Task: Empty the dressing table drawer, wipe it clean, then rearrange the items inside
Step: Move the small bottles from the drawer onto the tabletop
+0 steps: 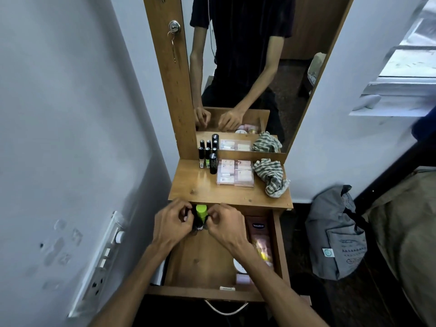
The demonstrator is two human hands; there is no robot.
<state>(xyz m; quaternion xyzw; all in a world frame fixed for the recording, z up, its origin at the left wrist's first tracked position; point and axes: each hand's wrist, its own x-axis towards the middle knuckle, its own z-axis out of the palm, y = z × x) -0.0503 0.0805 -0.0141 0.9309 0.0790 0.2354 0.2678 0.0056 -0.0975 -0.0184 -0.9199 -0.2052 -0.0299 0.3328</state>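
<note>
Wooden drawer point(278, 251) stands pulled open below the dressing table top point(212, 192). At the drawer's far left corner, the left hand point(171, 225) and right hand point(226, 226) curl their fingers around a green-capped bottle point(201, 212), pinching it from both sides. A pink Vaseline tube point(259, 228) lies along the drawer's right wall. Beyond the drawer, on the top, a striped cloth point(271, 177) lies bunched.

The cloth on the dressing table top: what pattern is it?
Striped cloth, dark green and white; head view.
</note>
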